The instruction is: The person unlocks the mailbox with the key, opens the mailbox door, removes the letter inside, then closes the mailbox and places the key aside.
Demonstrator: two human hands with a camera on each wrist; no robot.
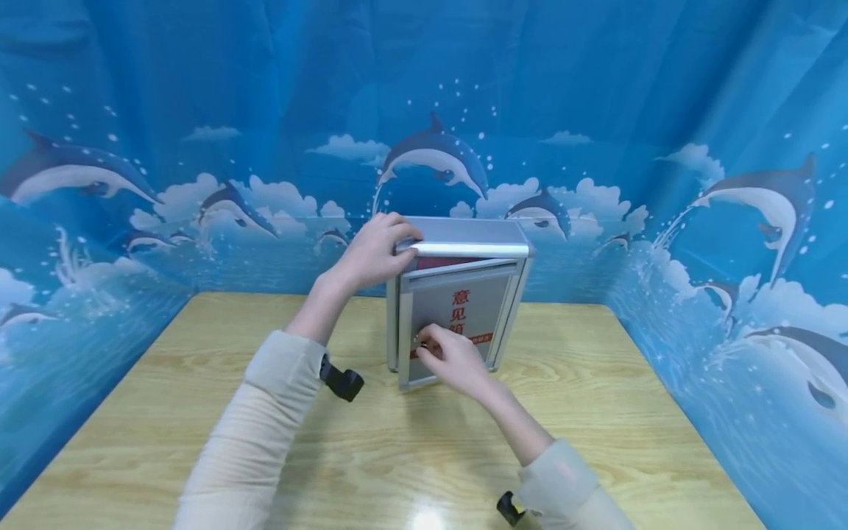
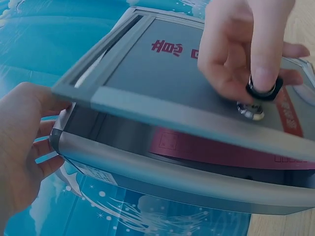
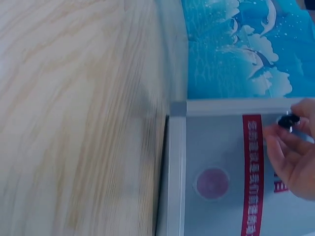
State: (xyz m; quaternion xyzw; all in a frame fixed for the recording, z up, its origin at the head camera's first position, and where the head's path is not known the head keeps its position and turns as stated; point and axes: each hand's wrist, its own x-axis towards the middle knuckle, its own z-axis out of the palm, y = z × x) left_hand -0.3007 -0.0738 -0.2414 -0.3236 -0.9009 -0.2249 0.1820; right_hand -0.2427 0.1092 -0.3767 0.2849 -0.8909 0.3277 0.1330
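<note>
A grey metal suggestion box [image 1: 473, 232] with red Chinese lettering stands upright on the table. Its front door [image 1: 432, 298] is ajar on the left side. My left hand [image 1: 380, 249] grips the box's top left corner, fingers on top and thumb at the front edge. With thumb and fingers, my right hand [image 1: 457, 361] pinches a black-headed key [image 2: 270, 92] at the silver lock [image 2: 252, 112] on the door. Through the gap, a red paper item [image 2: 197, 147], perhaps an envelope, shows inside the box. The right wrist view has the key partly covered by fingers.
The pale wooden table [image 1: 165, 419] runs under and around the box. Behind it and on both sides hangs a blue curtain [image 1: 285, 110] printed with dolphins. A black strap piece [image 1: 342, 379] sticks out from the left wrist.
</note>
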